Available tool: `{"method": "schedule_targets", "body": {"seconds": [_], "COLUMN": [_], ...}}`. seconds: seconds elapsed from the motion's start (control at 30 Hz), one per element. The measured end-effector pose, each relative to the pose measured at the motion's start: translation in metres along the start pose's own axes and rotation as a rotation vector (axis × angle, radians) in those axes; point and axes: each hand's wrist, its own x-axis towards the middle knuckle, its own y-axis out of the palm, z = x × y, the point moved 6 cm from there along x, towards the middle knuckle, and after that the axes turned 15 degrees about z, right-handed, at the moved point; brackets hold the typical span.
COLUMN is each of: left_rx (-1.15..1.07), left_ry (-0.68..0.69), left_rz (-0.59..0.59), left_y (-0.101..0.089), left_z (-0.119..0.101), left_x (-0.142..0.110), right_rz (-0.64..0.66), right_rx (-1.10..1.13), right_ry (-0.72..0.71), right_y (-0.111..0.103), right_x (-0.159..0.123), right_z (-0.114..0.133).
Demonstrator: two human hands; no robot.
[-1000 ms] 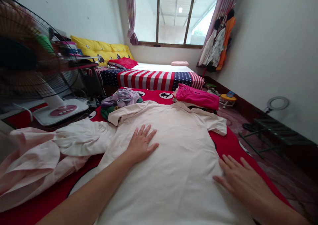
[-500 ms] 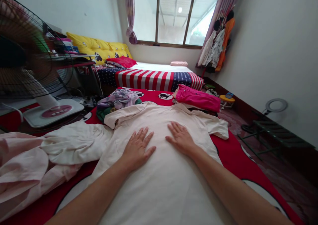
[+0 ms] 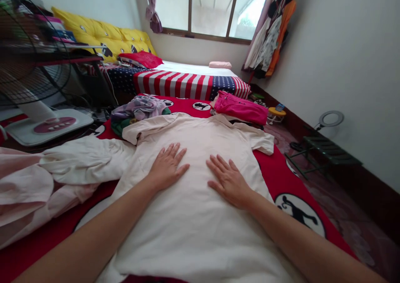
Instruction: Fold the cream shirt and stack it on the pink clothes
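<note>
A cream short-sleeved shirt [image 3: 200, 229] lies spread flat on a red printed cover [image 3: 290, 183]. My left hand [image 3: 167, 166] rests flat on the shirt's chest, fingers stretched out and slightly apart. My right hand [image 3: 228, 181] lies flat beside it on the same shirt, fingers spread too. Neither hand holds anything. The shirt's sleeves reach out to both sides, the right one [image 3: 262, 141] lying on the red cover.
A heap of pale pink and cream clothes [image 3: 46, 179] lies at my left. Purple and green garments [image 3: 137, 110] and folded pink trousers [image 3: 239, 108] sit beyond the shirt. A standing fan [image 3: 34, 83] is at far left, a striped bed [image 3: 187, 83] behind, a ring light [image 3: 331, 118] by the right wall.
My right hand moved from the shirt's right edge to the chest beside my left hand, then slid slightly toward me. The view has tilted down a little.
</note>
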Motion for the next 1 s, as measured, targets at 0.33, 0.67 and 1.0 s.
{"method": "schedule_targets", "body": {"seconds": [0.33,0.67,1.0], "left_rx": [-0.028,-0.186,-0.251], "left_ry": [-0.011,-0.272,-0.358], "left_rz": [-0.022,-0.171,-0.701], "left_y": [-0.001,-0.004,-0.066], "left_z": [-0.001,0.028,0.090], "left_x": [0.000,-0.003,-0.026], "right_rz": [0.054,-0.024,-0.165], "right_rx": [-0.131,0.205,0.290], "right_ry": [0.608,0.099,0.107], "right_y": [-0.010,-0.015,-0.008], "right_x": [-0.042,0.049,0.051], "right_z": [-0.092,0.014,-0.005]}}
